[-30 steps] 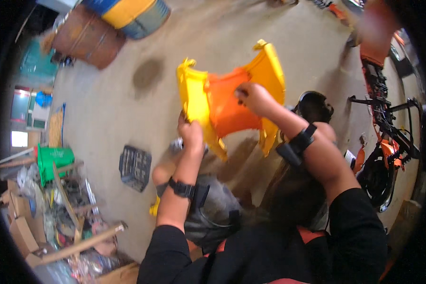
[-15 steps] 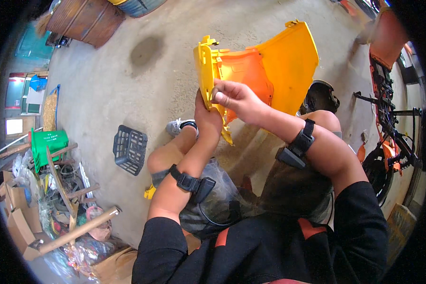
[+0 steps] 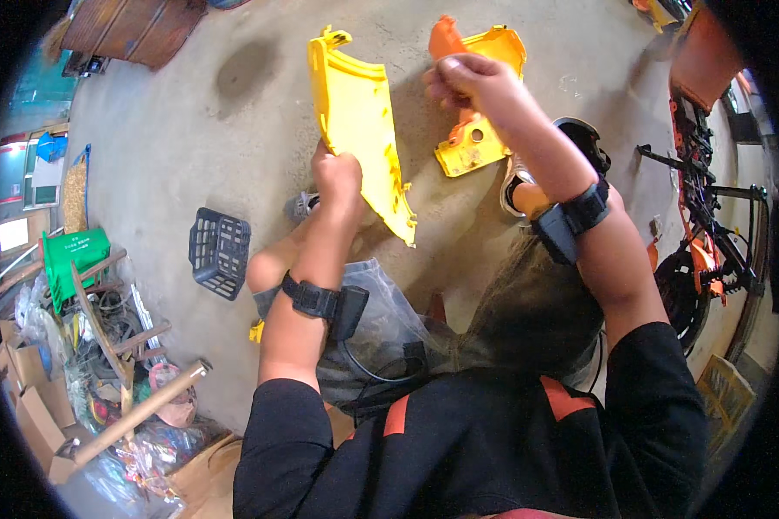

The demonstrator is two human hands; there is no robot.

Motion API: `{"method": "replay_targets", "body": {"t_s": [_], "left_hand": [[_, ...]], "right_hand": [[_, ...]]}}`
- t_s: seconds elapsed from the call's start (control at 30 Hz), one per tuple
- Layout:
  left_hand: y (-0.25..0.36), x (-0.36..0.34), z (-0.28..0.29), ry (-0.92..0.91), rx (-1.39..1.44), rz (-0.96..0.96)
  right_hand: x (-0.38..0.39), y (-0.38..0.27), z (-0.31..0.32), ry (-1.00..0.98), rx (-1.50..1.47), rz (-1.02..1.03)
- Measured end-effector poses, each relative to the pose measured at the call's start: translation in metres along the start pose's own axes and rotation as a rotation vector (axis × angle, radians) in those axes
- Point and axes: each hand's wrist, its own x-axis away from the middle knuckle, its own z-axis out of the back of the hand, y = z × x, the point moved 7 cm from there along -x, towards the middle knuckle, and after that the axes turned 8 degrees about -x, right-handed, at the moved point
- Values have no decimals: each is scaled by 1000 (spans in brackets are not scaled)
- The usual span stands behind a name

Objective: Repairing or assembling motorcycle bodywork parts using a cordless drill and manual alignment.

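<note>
My left hand [image 3: 337, 180] is closed round the lower left edge of a long, curved yellow plastic panel [image 3: 360, 121]. The panel stands nearly upright, with clips along its edges. To its right, my right hand [image 3: 469, 80] is closed on an orange plastic panel [image 3: 447, 36]; its fingertips are partly hidden. A second yellow panel [image 3: 474, 152] with a round hole shows behind and below the orange one, seemingly joined to it. A gap of floor separates the left panel from these parts.
A dark plastic basket [image 3: 220, 253] sits on the floor at left. Beyond it are a green bin [image 3: 76, 259], a cardboard tube [image 3: 143, 413] and scrap. A stripped vehicle frame [image 3: 699, 186] stands at right. A rusty drum [image 3: 134, 30] is at the far left.
The yellow panel in my left hand has come apart from the orange and yellow parts. My right hand has moved up and right with the orange panel.
</note>
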Motion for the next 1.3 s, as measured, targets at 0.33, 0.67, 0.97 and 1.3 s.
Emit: {"method": "replay_targets", "body": {"t_s": [0.33, 0.67, 0.97, 1.3], "left_hand": [[-40, -4, 14, 38, 166, 457], [-29, -2, -7, -23, 195, 377], [-41, -8, -22, -71, 163, 381], [-62, -32, -23, -126, 89, 379]], "right_hand": [[8, -8, 81, 277, -215, -28], [11, -5, 115, 387, -267, -29], [19, -6, 163, 336, -283, 18], [149, -19, 287, 559, -328, 119]]}}
